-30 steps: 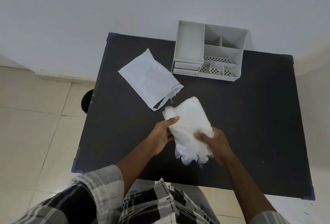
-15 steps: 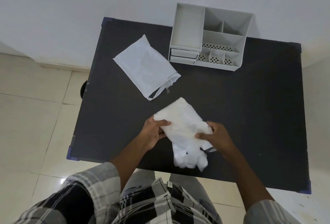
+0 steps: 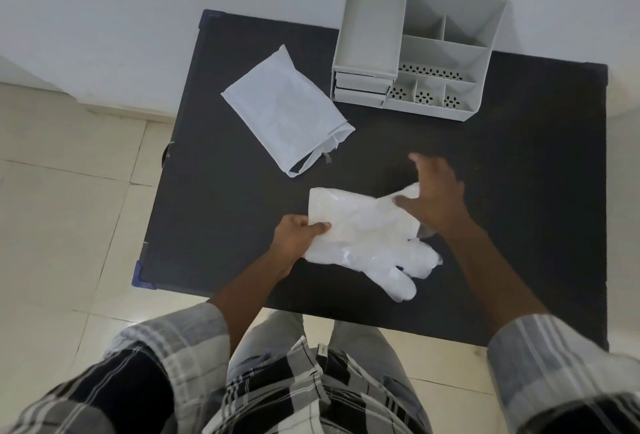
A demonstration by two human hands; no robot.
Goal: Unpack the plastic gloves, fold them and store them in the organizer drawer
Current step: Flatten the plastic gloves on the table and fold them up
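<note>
Gloves (image 3: pixel 367 236): lying flat as a translucent white stack on the near middle of the table, cuff end pointing left, finger ends pointing toward the near right edge.
Left hand (image 3: pixel 294 236): pinching the cuff-side corner of the gloves between thumb and fingers, pressing it to the tabletop.
Right hand (image 3: pixel 433 201): resting spread over the right part of the stack, fingers loosely splayed, thumb lying on the plastic; cannot tell whether gripping a layer or only pressing down.
Pouch (image 3: pixel 287 111): lying flat and slack beyond the gloves, apart from them, mouth and drawstring facing the near side.
Organizer (image 3: pixel 415 53): standing at the far edge against the wall, two drawers (image 3: pixel 360 87) sitting closed at lower left.
Table (image 3: pixel 225 191): carrying everything, showing a dark top.
Sleeves: showing plaid, rolled up the forearms.
</note>
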